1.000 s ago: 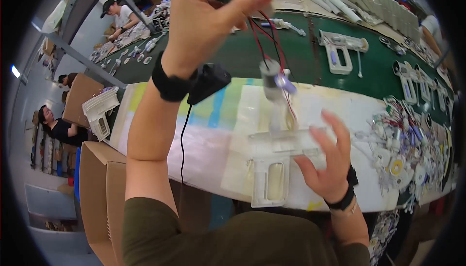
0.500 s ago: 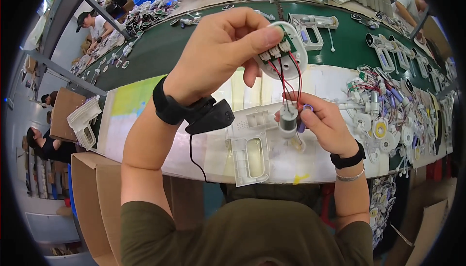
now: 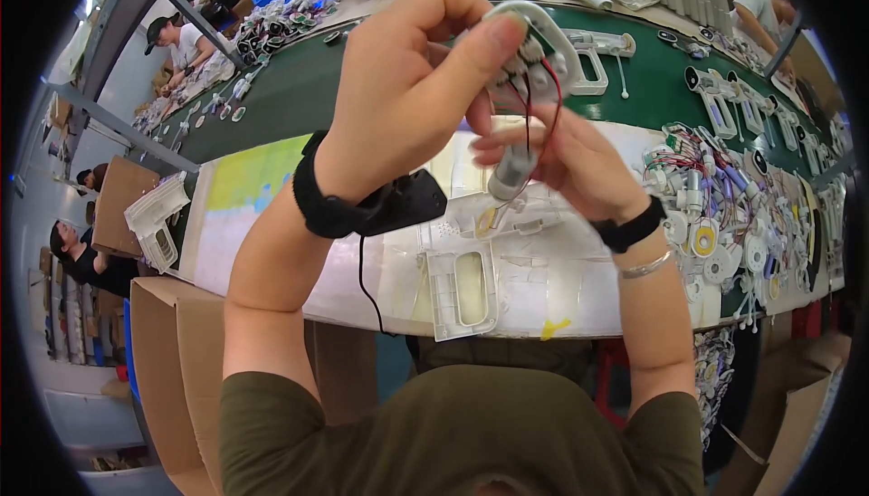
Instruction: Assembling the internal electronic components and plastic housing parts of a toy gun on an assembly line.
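My left hand [image 3: 412, 89] is raised over the bench and closed on a white oval plastic cover [image 3: 568, 54], its thumb pressing on the inner face. A small green circuit board [image 3: 541, 42] with white plugs sits inside the cover. Red and black wires [image 3: 554, 89] run down from it. Below hangs a grey cylindrical motor [image 3: 512, 176]. Just beside the wires and motor is my right hand [image 3: 593, 166], its fingers smeared and partly behind them, so its grip is unclear. On the bench beneath lies a white plastic housing half with a looped handle [image 3: 441, 297].
To the right lies a heap of wired motors and white parts [image 3: 724, 215]. A green conveyor belt [image 3: 299, 102] crosses behind, carrying several white housings [image 3: 715, 102]. A white housing [image 3: 156, 215] rests at left, above an open cardboard box [image 3: 172, 360]. Other people work across the belt.
My left hand has lifted slightly with the cover. My right hand has moved up toward the cover and wires, away from its hold beside the motor. The motor has swung left and upward.
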`<control>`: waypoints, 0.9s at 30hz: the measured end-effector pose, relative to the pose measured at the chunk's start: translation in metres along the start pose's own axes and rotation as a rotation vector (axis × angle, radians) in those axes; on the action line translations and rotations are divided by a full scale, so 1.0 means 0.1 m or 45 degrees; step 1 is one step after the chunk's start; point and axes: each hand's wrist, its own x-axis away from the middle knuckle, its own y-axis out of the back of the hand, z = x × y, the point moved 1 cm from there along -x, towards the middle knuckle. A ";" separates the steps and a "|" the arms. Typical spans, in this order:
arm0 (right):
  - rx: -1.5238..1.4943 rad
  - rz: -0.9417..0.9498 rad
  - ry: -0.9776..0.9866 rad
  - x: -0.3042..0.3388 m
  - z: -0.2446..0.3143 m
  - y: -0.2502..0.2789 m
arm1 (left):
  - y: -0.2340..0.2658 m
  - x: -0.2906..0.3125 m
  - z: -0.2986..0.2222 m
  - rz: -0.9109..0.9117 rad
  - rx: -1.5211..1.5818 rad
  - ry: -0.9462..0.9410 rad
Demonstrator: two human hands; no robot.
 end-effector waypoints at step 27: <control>2.107 0.135 0.335 -0.12 -0.99 0.12 | 0.28 1.77 0.94 -0.145 -1.213 0.220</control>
